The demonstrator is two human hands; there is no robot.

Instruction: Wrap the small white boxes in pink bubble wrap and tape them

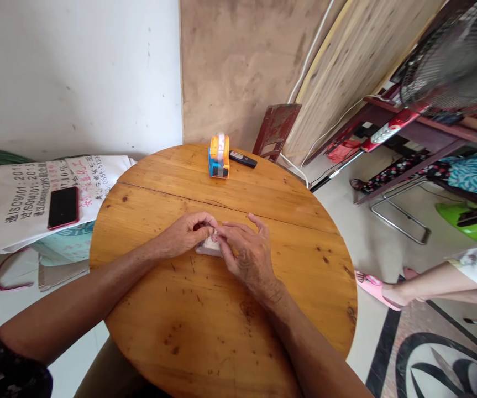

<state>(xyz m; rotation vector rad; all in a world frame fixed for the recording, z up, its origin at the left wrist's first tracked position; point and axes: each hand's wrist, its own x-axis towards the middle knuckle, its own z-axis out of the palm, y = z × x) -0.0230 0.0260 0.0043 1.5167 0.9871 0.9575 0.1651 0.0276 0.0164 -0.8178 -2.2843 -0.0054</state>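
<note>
A small see-through plastic bag (210,247) with whitish contents rests on the round wooden table (292,249), near its middle. My left hand (190,233) is closed, with thumb and forefinger pinched at the bag's upper edge. From the other side, my right hand (249,249) grips the same edge between thumb and fingertips, its little finger raised. The two hands meet over the bag and hide much of its top. What the bag contains is too small to make out.
At the table's far edge stand an orange and blue tape dispenser (220,157) and a black remote control (242,160). A phone (63,208) lies on printed white sacks (101,177) at left. A wooden chair (277,130), a fan (457,66) and seated people are beyond.
</note>
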